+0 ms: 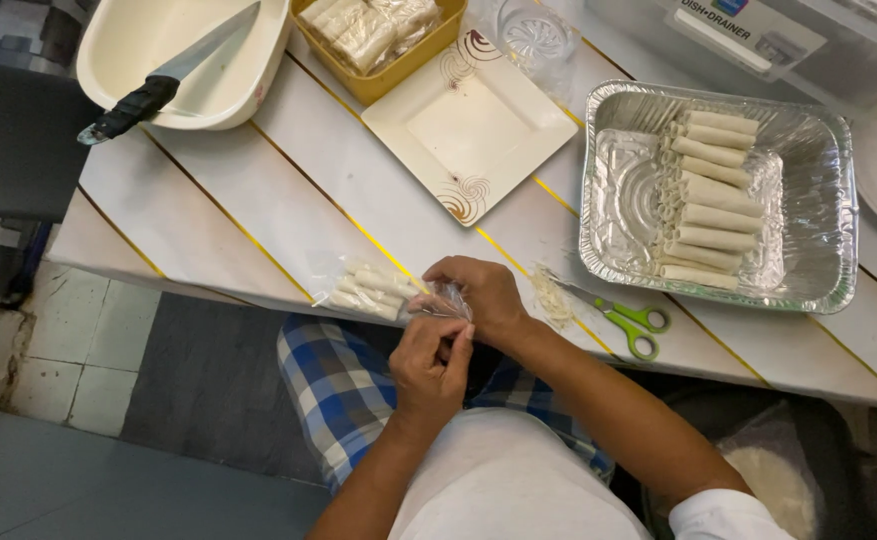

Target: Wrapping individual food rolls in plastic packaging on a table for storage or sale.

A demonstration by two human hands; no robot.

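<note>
White planks with gold seams form the table (258, 190); at its near edge lies a clear bag of pale rolls (366, 289). Both hands pinch its twisted neck: right hand (480, 296) at three o'clock of the bag, left hand (432, 362) at five. Sealing seems underway; judging by this, tying needs a firm twist, with green scissors (630, 322) nearby

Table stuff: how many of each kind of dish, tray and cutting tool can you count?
Foil tray: 1
Square plate: 1
Cream oval dish: 1
Yellow tub: 1
Knife: 1
Green scissors: 1
Total: 6
</note>
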